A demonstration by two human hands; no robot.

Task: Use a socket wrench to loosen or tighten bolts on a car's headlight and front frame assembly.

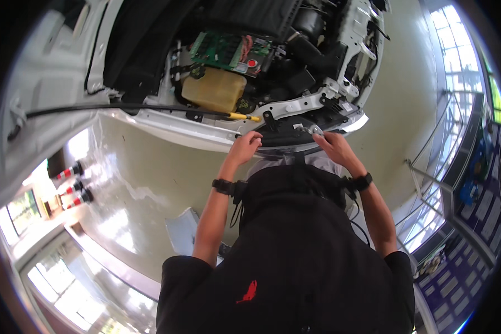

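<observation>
Black shirt (312,250): nearest the camera; red emblem (247,291) on it.
Silvery piece (315,129): over the right part of the black front panel (286,136); probably light, stiff, perhaps slick; best pinched by its edges; too small to tell its long axis or which way it points.
Right hand (339,151): half curled, thumb tip at the piece; cannot tell whether it is gripped.
Left hand (245,149): fingers folded inward by the panel's left end; any hold hidden.
Panel: lies left to right along the car's front; looks stiff; steadiest held near both ends.
</observation>
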